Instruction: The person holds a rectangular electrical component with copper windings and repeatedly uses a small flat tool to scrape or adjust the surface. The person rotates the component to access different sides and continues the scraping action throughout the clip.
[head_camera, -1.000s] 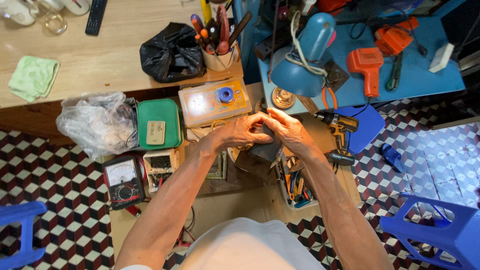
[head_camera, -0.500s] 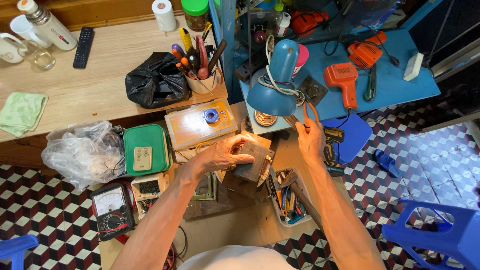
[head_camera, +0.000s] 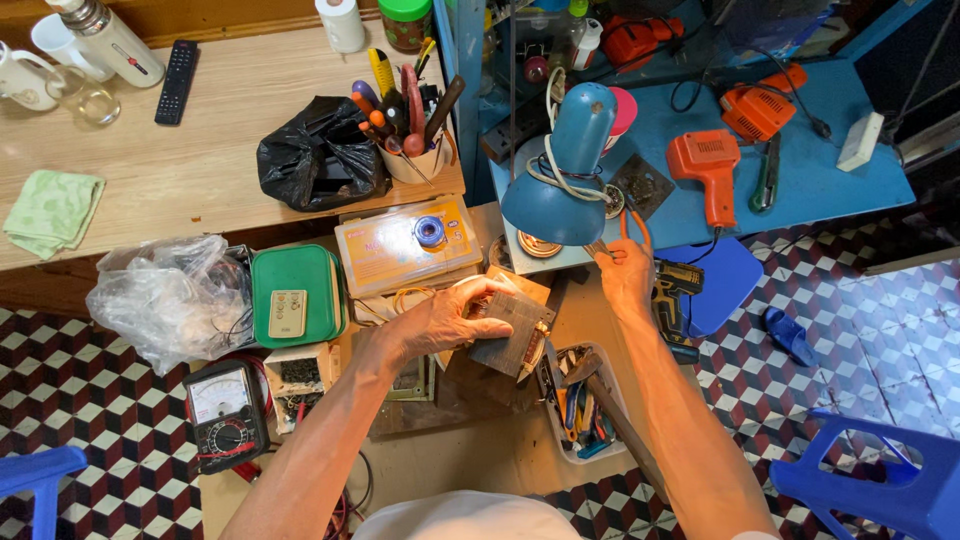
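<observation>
My left hand (head_camera: 445, 322) grips a brown circuit board with a small transformer on it (head_camera: 512, 335), held tilted over the low wooden workbench (head_camera: 480, 470). My right hand (head_camera: 625, 275) has reached up and right to the orange-handled pliers (head_camera: 630, 225) lying under the shade of the blue desk lamp (head_camera: 560, 180); its fingers close around the handles. The two hands are apart.
Around the hands lie a parts box with a blue tape roll (head_camera: 405, 245), a green case (head_camera: 295, 295), an analogue multimeter (head_camera: 225, 415), a plastic bag (head_camera: 170, 295), a tool tray (head_camera: 585, 410), a cordless drill (head_camera: 675, 300) and a cup of screwdrivers (head_camera: 410, 150). Orange power tools (head_camera: 705, 170) rest on the blue table. Blue stools (head_camera: 880, 480) stand on the tiled floor.
Both hands held the board together a second ago. The right hand has let go and moved up and right to the pliers by the lamp; the left keeps the board.
</observation>
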